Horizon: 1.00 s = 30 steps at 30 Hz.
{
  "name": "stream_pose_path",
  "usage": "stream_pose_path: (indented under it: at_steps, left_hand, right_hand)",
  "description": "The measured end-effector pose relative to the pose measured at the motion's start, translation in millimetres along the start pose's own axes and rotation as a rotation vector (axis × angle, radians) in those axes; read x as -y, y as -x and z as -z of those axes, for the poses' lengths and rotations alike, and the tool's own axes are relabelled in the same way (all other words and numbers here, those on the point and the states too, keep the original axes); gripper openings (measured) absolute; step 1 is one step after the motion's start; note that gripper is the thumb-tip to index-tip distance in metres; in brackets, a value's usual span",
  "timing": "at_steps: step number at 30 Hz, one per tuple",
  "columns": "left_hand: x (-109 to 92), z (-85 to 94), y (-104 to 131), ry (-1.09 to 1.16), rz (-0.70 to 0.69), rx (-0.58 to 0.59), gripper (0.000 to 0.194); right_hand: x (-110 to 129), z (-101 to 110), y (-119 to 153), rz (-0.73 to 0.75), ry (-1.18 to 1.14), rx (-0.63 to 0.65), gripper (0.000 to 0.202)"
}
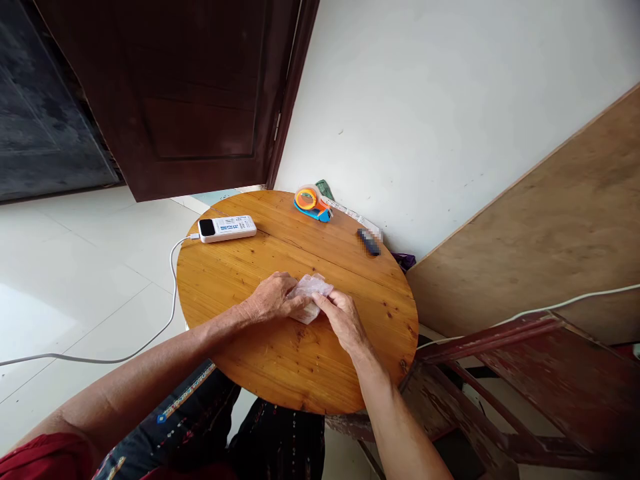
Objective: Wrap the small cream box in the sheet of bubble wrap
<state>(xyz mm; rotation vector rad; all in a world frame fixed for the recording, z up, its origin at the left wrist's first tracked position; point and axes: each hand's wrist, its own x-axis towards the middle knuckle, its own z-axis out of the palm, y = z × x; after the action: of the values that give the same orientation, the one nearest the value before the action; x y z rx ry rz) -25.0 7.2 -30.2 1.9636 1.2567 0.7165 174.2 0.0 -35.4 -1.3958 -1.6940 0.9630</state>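
Observation:
A crumpled, see-through plastic bag or film [309, 288], whitish and folded over itself, lies at the middle of the round wooden table [220, 283]. My left hand [274, 297] grips its left side, with the thumb along the near edge. On its right side my right hand [341, 313] pinches it, thumb on top and the fingers bent beneath. Both hands are close together, low over the tabletop. Whether anything lies inside the folds cannot be made out.
A white power bank [230, 228] with a cable [174, 280] sits at the table's back left. An orange and blue tape dispenser [313, 203] stands at the back, with a dark, partly blurred object [369, 242] to its right. A worn red wooden chair [540, 373] is at the right.

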Motion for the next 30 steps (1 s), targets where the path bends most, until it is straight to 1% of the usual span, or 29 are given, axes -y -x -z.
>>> stream_pose_path:
  at_steps: [2,3,5,6,8,10,15,18,22,26,28,30]
  left_hand:
    - [1.6,0.8,-1.9,0.238,-0.013,0.079,0.032]
    - [2.1,1.2,-2.8,0.366,-0.018,0.129,0.038]
    - [2.6,2.1,-5.3,0.554,-0.019,0.196,0.049]
    - [2.6,2.4,-7.0,0.611,-0.012,0.208,0.050]
    - [2.4,2.9,-11.6,0.694,0.018,0.209,0.048]
    - [2.4,2.8,-16.7,0.749,0.040,0.208,0.048]
    - [6.2,-3.0,-24.7,0.835,0.072,0.186,0.051]
    - [9.5,-8.4,-24.6,0.791,0.048,0.136,0.048]
    - [9.4,-10.5,-23.1,0.581,0.034,0.057,0.042]
    - [6.8,-10.2,-23.6,0.415,0.049,0.011,0.037]
    - [7.4,-11.4,-24.2,0.366,0.060,-0.018,0.042]
    - [9.2,-13.1,-24.7,0.336,0.078,-0.046,0.052]
  right_hand:
    - [-4.8,0.3,-6.7,-0.032,-0.017,-0.030,0.038]
    - [-6.2,0.8,-9.7,-0.041,-0.022,-0.036,0.038]
    - [-6.8,2.0,-15.3,-0.039,-0.060,-0.012,0.034]
    - [-6.1,2.6,-18.0,-0.030,-0.097,0.007,0.032]
    - [-4.0,3.1,-23.2,-0.006,-0.185,0.036,0.034]
    - [-2.8,2.7,-27.6,0.016,-0.239,0.017,0.037]
    - [-2.4,-0.2,-29.3,0.108,-0.152,-0.063,0.034]
    - [0.5,-2.4,-25.4,0.148,-0.085,-0.078,0.033]
    - [3.9,-5.4,-22.7,0.168,-0.027,-0.108,0.033]
    - [4.9,-6.8,-23.5,0.161,0.020,-0.125,0.032]
    - [6.0,-7.2,-23.8,0.164,0.024,-0.128,0.031]
    - [7.6,-7.8,-23.6,0.169,0.030,-0.128,0.031]
